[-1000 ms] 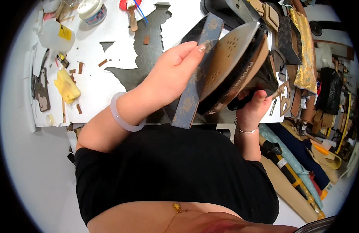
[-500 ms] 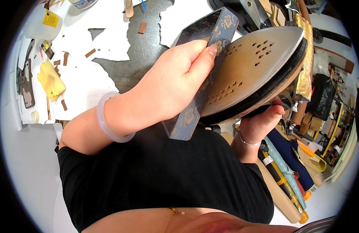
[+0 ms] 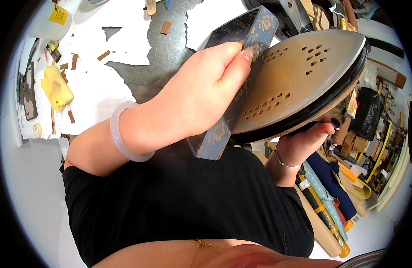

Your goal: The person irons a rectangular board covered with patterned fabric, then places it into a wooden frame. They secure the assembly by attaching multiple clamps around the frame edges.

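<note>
My left hand (image 3: 199, 91) is closed around a shallow box or frame (image 3: 217, 138) covered in dark blue-grey material with a gold flower pattern. Its thumb presses on the patterned side. Against that side stands a steam iron (image 3: 290, 85), tilted so that its metal soleplate, with groups of steam holes, shows toward me. The line where iron and box meet is partly hidden, so I cannot tell how much of the soleplate touches. My right hand (image 3: 302, 143) grips the iron from beneath; its fingers are mostly hidden behind the iron's body, with the thumb showing.
White torn paper (image 3: 92, 89) covers much of the grey table (image 3: 168, 44), with small brown scraps on it. A yellow sponge (image 3: 56, 88), a phone (image 3: 29, 91) and a translucent container (image 3: 49, 24) lie at left. Rolls of material (image 3: 324, 196) stand at lower right.
The iron has shifted slightly right and turned its soleplate more toward me. My right hand has moved a little right with it. The left hand keeps its hold on the patterned box.
</note>
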A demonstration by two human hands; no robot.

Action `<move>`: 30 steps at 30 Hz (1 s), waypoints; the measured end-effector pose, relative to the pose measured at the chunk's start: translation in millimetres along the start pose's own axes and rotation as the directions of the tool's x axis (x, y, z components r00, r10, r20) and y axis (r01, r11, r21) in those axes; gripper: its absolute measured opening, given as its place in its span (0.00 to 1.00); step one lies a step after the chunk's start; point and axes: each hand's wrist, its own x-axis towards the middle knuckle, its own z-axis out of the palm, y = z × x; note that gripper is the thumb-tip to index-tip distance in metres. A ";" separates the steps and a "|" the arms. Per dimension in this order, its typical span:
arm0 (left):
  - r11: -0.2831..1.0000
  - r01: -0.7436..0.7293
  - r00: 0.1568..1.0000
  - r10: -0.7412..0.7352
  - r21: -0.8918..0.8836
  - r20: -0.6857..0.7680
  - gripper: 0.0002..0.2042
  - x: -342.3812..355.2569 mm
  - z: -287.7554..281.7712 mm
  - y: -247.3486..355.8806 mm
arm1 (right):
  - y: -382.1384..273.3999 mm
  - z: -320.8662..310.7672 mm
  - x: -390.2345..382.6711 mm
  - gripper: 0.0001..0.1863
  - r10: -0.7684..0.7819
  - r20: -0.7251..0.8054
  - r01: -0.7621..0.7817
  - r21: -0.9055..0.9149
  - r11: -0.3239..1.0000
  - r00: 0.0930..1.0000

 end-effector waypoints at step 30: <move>0.993 0.111 0.993 -0.113 -0.050 -0.039 0.09 17.0 -5.4 14.2 | 33.9 6.8 38.7 0.28 0.110 0.014 -0.109 0.321 0.941 0.994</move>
